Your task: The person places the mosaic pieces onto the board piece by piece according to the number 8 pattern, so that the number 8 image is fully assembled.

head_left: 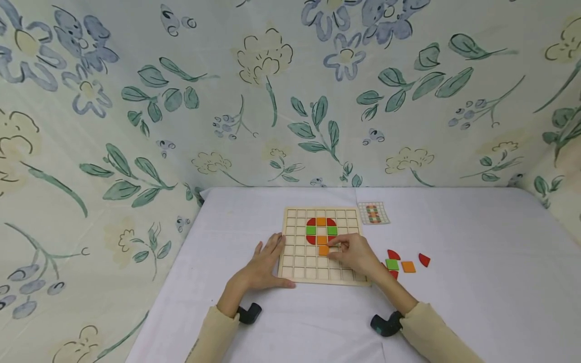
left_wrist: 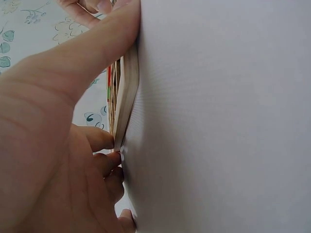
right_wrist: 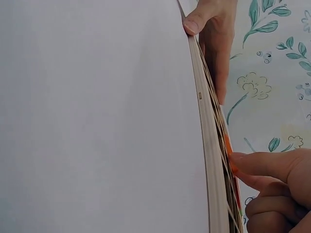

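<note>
"Floral fabric (head_left: 181,121) forms the backdrop; white cloth covers the desk (head_left: 476,237). Report the workpiece position."

"Wooden grid board (head_left: 295,264) on the desk. The workpiece, an orange tile (head_left: 324,250), is at the board's central area, directly below a second orange square (head_left: 322,240) that closes the near side of a ring of red and green pieces."

"Report the hands."

"Right hand (head_left: 356,252): thumb and index finger pinch the orange tile; the remaining fingers are folded. Left hand (head_left: 263,264): not clenched. It spans the near left corner of the board, fingers along the left edge, thumb at the near edge."

"Which relation governs alignment?"

"Tile to grid cell. The tile lies to the left of the right hand's fingers, which reach in from the right. That hand is the nearer; the left is at the rim, apart from the tile. Being square, the tile has no long axis: reference its sides to the grid lines. It appears offset slightly right of the square above. Whether it is seated cannot be determined."

"Loose parts?"

"Right of the board: red quarter-rounds (head_left: 424,260), a green square (head_left: 392,264) and an orange spare (head_left: 408,267). Printed card (head_left: 374,213): beside the far right corner."
</note>
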Demonstrator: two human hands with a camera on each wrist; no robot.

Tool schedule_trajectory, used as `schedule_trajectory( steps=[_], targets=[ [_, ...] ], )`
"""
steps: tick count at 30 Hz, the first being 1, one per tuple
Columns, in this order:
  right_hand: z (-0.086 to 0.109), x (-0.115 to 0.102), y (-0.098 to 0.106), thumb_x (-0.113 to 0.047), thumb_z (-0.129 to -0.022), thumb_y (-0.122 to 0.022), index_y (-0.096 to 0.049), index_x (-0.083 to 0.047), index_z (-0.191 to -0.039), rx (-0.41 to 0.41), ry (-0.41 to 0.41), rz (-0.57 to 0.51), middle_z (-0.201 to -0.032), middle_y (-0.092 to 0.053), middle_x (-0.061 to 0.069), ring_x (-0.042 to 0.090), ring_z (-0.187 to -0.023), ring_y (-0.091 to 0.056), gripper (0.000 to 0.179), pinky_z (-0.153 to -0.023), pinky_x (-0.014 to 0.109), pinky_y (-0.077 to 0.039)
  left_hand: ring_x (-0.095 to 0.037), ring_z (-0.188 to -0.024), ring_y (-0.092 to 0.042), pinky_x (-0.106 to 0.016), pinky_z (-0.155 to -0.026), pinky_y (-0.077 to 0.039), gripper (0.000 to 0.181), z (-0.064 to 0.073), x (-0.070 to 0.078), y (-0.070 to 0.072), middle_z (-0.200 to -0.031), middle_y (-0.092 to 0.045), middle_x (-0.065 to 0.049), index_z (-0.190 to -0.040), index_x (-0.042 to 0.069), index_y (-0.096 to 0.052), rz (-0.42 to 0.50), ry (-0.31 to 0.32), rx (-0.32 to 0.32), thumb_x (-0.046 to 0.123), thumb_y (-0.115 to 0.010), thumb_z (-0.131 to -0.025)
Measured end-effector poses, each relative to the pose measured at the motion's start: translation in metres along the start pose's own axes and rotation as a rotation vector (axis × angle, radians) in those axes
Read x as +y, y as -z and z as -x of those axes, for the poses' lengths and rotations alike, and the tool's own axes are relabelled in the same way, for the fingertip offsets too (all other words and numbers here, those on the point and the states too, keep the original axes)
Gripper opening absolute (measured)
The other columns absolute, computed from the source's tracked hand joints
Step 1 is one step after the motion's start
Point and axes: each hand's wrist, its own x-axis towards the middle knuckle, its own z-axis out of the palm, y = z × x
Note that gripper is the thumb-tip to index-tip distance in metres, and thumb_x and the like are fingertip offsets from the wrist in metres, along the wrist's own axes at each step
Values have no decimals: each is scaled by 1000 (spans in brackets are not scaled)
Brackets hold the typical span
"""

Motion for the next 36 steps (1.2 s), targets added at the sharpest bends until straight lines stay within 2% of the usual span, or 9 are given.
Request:
schedule_trajectory(
  steps=[10, 18, 22, 27, 36],
  targets=[
    [-2, 2, -6, -12, -85, -85, -83, -11, -105, 10, 24, -20, -55, -36, -3, 13, -51, -31, 20, -48, 21, -22, -32, -164, -3, -62, -131, -2, 127, 0, -2, 0, -175, -3, -17, -166, 2, -10, -1, -2, 6, 59, -84, -79],
    [-1, 3, -5, -14, -85, -86, -83, -11, -105, 10, 32, -14, -55, -36, -3, 12, -51, -33, 21, -47, 21, -22, -32, -164, -3, -62, -131, -2, 126, 1, -2, -1, -175, -3, -17, -166, 3, -10, 6, 2, 7, 59, -84, -79],
    [1, 3, 1, -17, -85, -86, -83, -12, -106, 14, 10, -1, -55, -39, -3, 11, -50, -37, 21, -47, 21, -25, -32, -164, -3, -62, -131, -2, 126, 0, -2, -2, -175, -3, -17, -166, 3, -10, 5, -2, 10, 59, -84, -80],
    [6, 6, 22, -17, -88, -83, -81, -9, -110, 36, 8, 30, -56, -36, -3, 13, -51, -33, 23, -46, 21, -24, -32, -164, -5, -63, -131, -3, 126, -2, -1, -2, -175, -4, -16, -166, 4, -10, -4, -15, 10, 60, -83, -80],
    [24, 28, 82, -17, -91, -80, -77, -3, -118, 84, -43, 120, -60, -36, -2, 13, -52, -35, 31, -44, 22, -27, -31, -164, -3, -61, -131, -2, 127, -2, -2, -2, -176, -3, -16, -166, 4, -10, -7, 4, 4, 60, -83, -79]
  ],
)
